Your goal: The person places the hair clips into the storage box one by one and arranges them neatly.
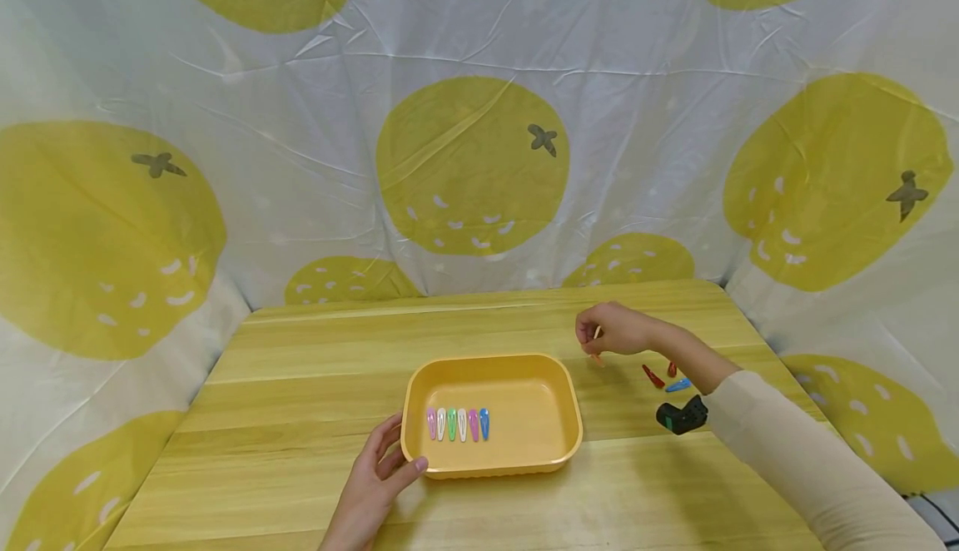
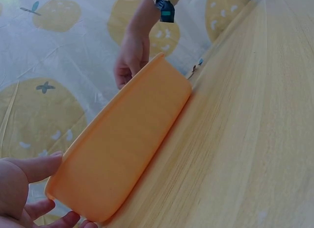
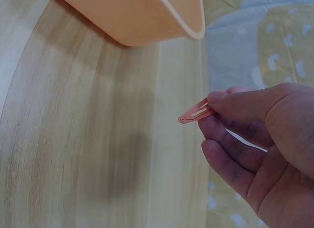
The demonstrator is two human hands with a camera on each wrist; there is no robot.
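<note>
An orange snap hair clip (image 3: 196, 113) is pinched between the thumb and fingers of my right hand (image 1: 610, 330), raised over the table beyond the tray's right side. With thumb on the rim and fingers along the outer wall, my left hand (image 1: 380, 469) grips the near left corner of a yellow-orange plastic tray (image 1: 524, 461). Inside it, a row of several snap clips in purple, white, green and blue (image 1: 484, 424) lies on the left half. The left wrist view shows the tray's outer wall (image 2: 122, 139), flat on the table.
Right of the tray, under the right forearm, lie two red clips (image 1: 653, 376) and a blue clip (image 1: 678, 385). A black device (image 1: 680, 415) shows by the right sleeve's cuff. The wooden table (image 1: 285, 384) backs onto a fruit-print cloth (image 1: 472, 27).
</note>
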